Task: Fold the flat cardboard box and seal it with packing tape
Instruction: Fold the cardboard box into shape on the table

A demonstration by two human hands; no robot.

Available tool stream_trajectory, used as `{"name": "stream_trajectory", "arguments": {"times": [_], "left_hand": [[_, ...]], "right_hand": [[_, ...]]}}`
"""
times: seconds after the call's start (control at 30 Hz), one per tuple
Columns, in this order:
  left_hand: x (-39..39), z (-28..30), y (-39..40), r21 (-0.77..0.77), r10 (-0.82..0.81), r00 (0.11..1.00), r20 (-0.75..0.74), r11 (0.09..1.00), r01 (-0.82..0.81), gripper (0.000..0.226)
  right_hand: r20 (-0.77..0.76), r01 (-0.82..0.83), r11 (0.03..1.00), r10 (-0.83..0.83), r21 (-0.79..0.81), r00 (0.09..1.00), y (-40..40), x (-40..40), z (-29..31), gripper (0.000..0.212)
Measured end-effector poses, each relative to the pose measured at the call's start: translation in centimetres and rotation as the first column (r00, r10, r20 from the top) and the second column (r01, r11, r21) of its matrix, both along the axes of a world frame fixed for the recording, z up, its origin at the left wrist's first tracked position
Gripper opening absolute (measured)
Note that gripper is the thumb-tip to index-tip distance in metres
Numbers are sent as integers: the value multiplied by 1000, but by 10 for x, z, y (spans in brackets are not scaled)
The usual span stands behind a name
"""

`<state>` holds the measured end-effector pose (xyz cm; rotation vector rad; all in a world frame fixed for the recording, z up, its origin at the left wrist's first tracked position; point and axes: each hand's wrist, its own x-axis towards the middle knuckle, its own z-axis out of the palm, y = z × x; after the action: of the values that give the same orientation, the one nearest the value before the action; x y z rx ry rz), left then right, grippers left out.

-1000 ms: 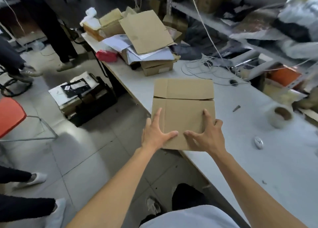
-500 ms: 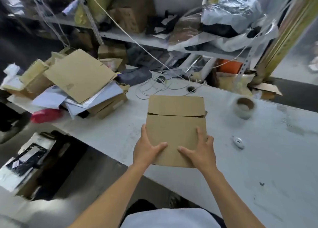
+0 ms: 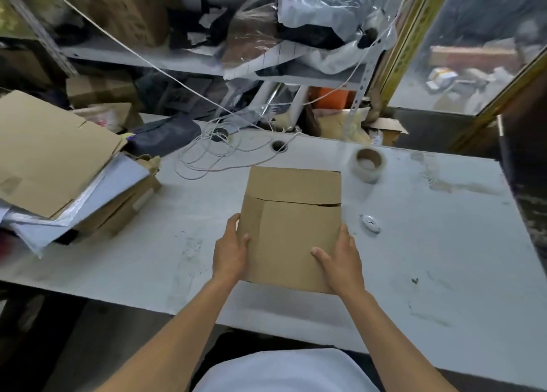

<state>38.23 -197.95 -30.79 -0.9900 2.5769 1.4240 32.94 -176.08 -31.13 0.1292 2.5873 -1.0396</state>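
Holding the cardboard box at frame centre over the counter, the left hand and right hand each grip a side edge; tape roll at upper right.

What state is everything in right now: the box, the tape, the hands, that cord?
Cardboard box: still flat, unsealed, gripped at both sides.
Left hand: grips the box's left edge.
Right hand: grips the box's right edge.
Tape roll: lying on the table, untouched.
White cord: loosely coiled.
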Motion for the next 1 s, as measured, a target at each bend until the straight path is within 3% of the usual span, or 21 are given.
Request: {"name": "stream_trajectory", "arguments": {"times": [0.27, 0.37, 0.47, 0.67, 0.9, 1.0], "left_hand": [[-8, 4, -48, 197, 74, 996, 45, 977, -81, 15], [-8, 3, -63, 265, 24, 997, 80, 963, -44, 15], [-9, 9, -70, 286, -18, 998, 61, 958, -1, 8], [-15, 23, -58, 308, -69, 997, -34, 948, 76, 13], [-25, 41, -43, 370, -177, 973, -148, 902, 220, 44], [-28, 45, -35, 271, -281, 948, -149, 911, 312, 40]], "right_hand": [[-5, 49, 999, -49, 24, 999, -30, 5, 3, 64], [32, 74, 997, -74, 3, 997, -43, 8, 4, 74], [76, 67, 998, -67, -1, 995, -52, 14, 7, 102], [101, -224, 944, 205, 243, 974, -75, 29, 14, 130], [13, -446, 870, 453, 209, 891, -100, 31, 32, 132], [-11, -468, 870, 475, 153, 880, -103, 30, 41, 134]]}}
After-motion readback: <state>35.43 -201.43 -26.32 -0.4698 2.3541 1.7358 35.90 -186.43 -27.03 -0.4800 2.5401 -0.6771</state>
